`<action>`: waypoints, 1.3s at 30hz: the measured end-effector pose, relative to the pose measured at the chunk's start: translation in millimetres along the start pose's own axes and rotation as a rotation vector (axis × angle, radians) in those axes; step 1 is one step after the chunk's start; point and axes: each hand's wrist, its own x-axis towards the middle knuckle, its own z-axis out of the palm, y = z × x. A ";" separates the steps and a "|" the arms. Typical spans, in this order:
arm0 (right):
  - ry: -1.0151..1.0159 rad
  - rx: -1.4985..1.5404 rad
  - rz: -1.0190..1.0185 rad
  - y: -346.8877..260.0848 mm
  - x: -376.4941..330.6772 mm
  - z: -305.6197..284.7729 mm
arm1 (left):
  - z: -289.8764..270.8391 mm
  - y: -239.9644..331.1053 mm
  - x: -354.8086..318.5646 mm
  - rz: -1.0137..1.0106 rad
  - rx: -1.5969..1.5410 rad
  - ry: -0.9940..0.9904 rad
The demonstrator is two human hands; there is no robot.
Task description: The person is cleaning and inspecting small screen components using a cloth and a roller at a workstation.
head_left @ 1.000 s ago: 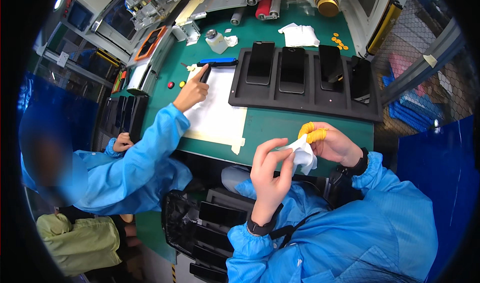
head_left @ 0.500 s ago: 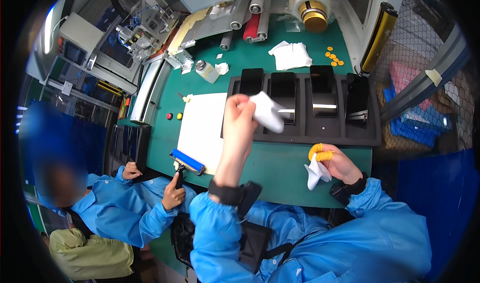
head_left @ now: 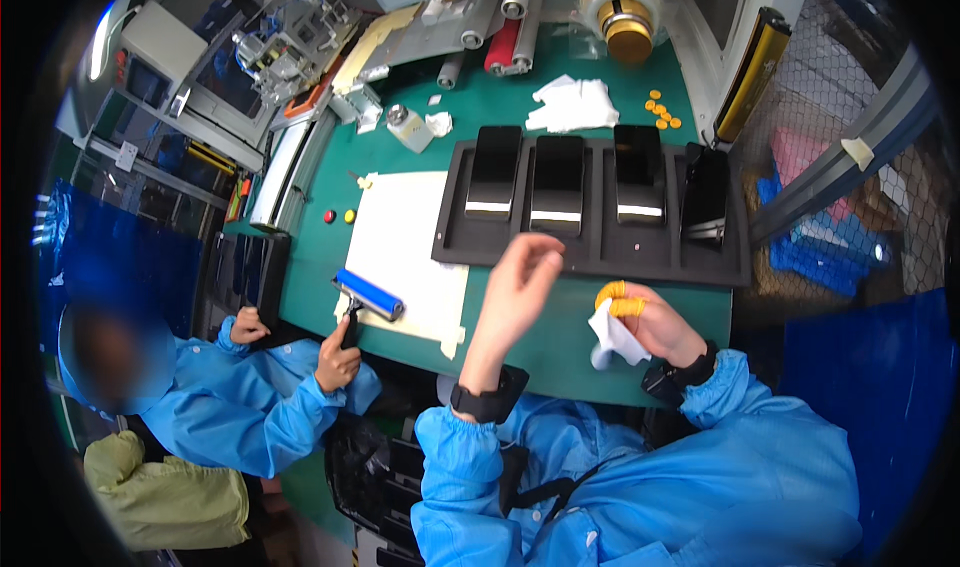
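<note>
My left hand [head_left: 518, 292] hovers over the front edge of a dark foam tray [head_left: 590, 261]. Its fingers are loosely curled but apart, and no cloth shows in them. In that tray lie several black phones, among them one at the left [head_left: 493, 172] and one beside it [head_left: 557, 179], nearest to my left fingertips. Yellow finger cots [head_left: 612, 295] cover fingers of my right hand [head_left: 660, 325]. It pinches a white wiping cloth [head_left: 618, 339], which hangs just in front of the tray at the right.
At the left, a co-worker's hand [head_left: 338, 360] grips a blue roller [head_left: 368, 294] over a white sheet [head_left: 400, 232]. Farther back are a bottle [head_left: 408, 129], folded white cloths [head_left: 575, 105] and loose yellow finger cots [head_left: 662, 117]. A yellow-and-black post [head_left: 752, 77] stands at the right.
The white cloth that was in my left hand has left it. That hand has moved down and right, towards the tray's front edge. My right hand still holds its cloth.
</note>
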 end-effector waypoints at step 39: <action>0.125 -1.590 -0.215 5.0 11.6 35.8 | 5.7 -76.1 -111.2 0.052 0.609 0.356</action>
